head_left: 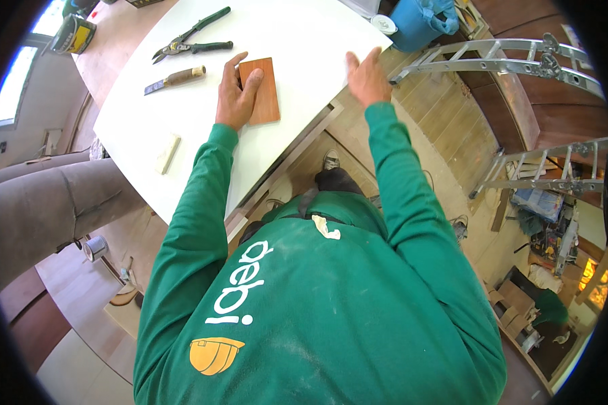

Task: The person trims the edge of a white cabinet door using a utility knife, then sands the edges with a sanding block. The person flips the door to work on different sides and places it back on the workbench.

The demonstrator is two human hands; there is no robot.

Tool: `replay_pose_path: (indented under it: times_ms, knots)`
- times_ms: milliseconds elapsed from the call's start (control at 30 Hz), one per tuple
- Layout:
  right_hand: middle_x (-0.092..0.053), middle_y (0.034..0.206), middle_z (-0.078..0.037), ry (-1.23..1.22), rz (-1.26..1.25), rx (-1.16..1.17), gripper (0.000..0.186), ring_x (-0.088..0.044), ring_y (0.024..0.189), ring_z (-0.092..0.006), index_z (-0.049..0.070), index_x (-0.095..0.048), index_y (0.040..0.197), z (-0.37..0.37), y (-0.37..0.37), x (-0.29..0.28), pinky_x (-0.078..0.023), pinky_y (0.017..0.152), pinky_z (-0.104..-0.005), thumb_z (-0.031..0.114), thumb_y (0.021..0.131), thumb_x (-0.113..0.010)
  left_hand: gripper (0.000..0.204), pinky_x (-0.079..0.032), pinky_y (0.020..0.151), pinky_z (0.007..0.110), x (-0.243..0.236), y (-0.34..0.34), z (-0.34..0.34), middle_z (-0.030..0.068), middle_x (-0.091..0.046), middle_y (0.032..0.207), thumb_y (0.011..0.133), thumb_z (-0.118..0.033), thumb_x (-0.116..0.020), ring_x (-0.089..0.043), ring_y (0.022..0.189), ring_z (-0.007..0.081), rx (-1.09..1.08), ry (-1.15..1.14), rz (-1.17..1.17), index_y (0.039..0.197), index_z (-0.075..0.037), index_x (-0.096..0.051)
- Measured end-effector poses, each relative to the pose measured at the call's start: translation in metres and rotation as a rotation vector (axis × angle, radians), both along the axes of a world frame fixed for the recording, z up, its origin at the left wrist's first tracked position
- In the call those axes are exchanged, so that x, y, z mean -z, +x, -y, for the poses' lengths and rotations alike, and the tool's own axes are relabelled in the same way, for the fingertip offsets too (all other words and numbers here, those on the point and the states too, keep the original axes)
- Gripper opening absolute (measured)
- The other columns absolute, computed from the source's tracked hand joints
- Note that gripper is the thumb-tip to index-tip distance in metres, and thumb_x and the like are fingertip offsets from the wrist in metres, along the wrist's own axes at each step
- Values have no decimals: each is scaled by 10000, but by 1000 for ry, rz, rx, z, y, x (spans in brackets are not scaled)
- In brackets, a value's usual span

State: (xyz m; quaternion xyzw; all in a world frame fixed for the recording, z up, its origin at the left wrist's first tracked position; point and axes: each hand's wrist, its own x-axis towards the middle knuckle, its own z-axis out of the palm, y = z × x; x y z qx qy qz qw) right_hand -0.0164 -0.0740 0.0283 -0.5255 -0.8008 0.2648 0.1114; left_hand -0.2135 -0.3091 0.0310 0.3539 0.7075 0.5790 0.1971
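Note:
A small reddish-brown wooden board [269, 101] lies on the white tabletop [203, 121]. My left hand [238, 94] holds it at its left edge, thumb over the face and fingers along the side. Off the table's right corner, my right hand [369, 79] hovers with fingers apart and nothing in it, slightly blurred. Left of the board is a chisel [175, 79] with a wooden handle. Beyond that lie tin snips [192, 42] with dark green handles, jaws pointing left. A pale whitish block [168, 154] rests nearer me on the left.
At the far right stand a blue bucket [415, 27] and a white-lidded tub [384, 25]. Aluminium ladder sections [500, 65] extend on the right. A grey upholstered seat [54, 202] is at the left. A black and yellow bucket [74, 35] stands far left.

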Motion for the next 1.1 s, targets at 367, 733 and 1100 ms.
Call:
replay_pose_path:
  times_ms: [367,733,1100]
  knots:
    - [-565,1539,-385,-51,53,83,1049,-605,1387,-522,-170,-165,1677,-12,-5,9,-456,1199,-576,614,1090,-541,598,-535,755,351,7,3,-4,59,-655,995,1082,-362,-746,-591,837,143,-8,54,-12,1539,-33,-542]
    - [-464,1637,-387,7,84,39,1035,-520,1483,-511,-125,-159,1707,-30,1,12,-442,1209,-586,648,1105,-491,597,-569,999,461,-13,-1,2,242,-750,1177,1089,-366,-726,-734,1125,346,20,-73,-46,1564,-89,-492]
    - [-543,1522,-432,151,135,-36,1035,-591,1393,-536,-157,-143,1692,-34,9,24,-492,1153,-578,649,1118,-448,595,-550,920,452,-25,0,8,200,-734,1064,1115,-438,-655,-724,1015,331,21,-152,-25,1564,-84,-489]
